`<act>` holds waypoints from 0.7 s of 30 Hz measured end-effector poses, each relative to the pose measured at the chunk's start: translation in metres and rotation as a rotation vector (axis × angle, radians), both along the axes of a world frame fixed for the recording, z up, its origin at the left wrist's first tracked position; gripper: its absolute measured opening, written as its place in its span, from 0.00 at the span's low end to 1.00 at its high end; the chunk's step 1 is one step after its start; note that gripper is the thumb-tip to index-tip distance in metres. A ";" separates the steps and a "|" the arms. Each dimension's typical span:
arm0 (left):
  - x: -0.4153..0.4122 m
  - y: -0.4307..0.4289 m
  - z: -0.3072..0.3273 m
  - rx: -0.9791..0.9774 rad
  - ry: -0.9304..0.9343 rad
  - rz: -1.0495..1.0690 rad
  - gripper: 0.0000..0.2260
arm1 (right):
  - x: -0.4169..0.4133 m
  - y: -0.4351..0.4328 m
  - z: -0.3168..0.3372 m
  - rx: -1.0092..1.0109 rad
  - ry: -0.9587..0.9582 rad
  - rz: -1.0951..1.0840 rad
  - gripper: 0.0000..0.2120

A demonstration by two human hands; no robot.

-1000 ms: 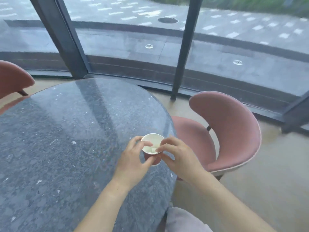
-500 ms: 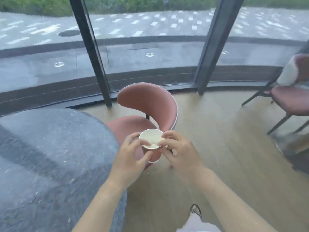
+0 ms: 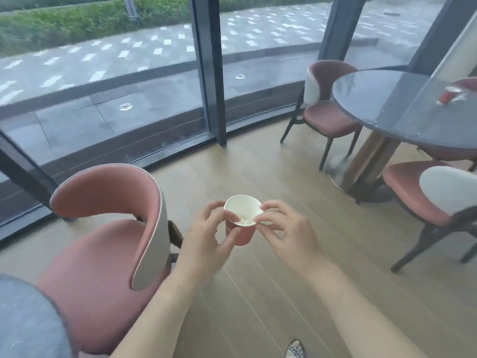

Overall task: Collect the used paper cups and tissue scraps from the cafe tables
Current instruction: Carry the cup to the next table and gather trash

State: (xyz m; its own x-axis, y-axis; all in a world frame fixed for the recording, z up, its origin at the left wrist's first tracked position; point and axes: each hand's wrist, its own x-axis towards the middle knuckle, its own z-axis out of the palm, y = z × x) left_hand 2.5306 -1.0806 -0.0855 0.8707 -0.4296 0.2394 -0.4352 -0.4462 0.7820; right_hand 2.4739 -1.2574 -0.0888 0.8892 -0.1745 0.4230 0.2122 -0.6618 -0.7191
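Note:
A red paper cup [image 3: 242,235] with a white inside is held in front of me, above the wooden floor. White tissue scraps [image 3: 245,219] lie inside it. My left hand [image 3: 206,237] grips the cup's left side, thumb and fingers curled round it. My right hand [image 3: 285,229] pinches the cup's right rim. On the round dark table [image 3: 382,109] at the right stands another red cup [image 3: 447,95] with something white beside it, blurred.
A pink chair [image 3: 103,236] stands close at my left, by the grey table edge [image 3: 23,319]. Two pink chairs [image 3: 324,109] [image 3: 433,195] flank the right table. Glass wall with dark frames [image 3: 209,68] runs behind. Open wooden floor lies ahead.
My view has swung right, away from the first table; the second table has come into sight. Both hands keep hold of the cup, which stays in front of me.

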 end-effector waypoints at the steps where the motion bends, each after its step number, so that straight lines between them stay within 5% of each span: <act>1: 0.002 -0.022 -0.001 -0.001 0.006 -0.027 0.07 | -0.002 -0.021 -0.001 0.003 -0.001 -0.024 0.03; 21: 0.067 -0.368 -0.011 0.095 -0.020 -0.411 0.05 | 0.001 -0.325 -0.018 0.087 0.082 -0.449 0.04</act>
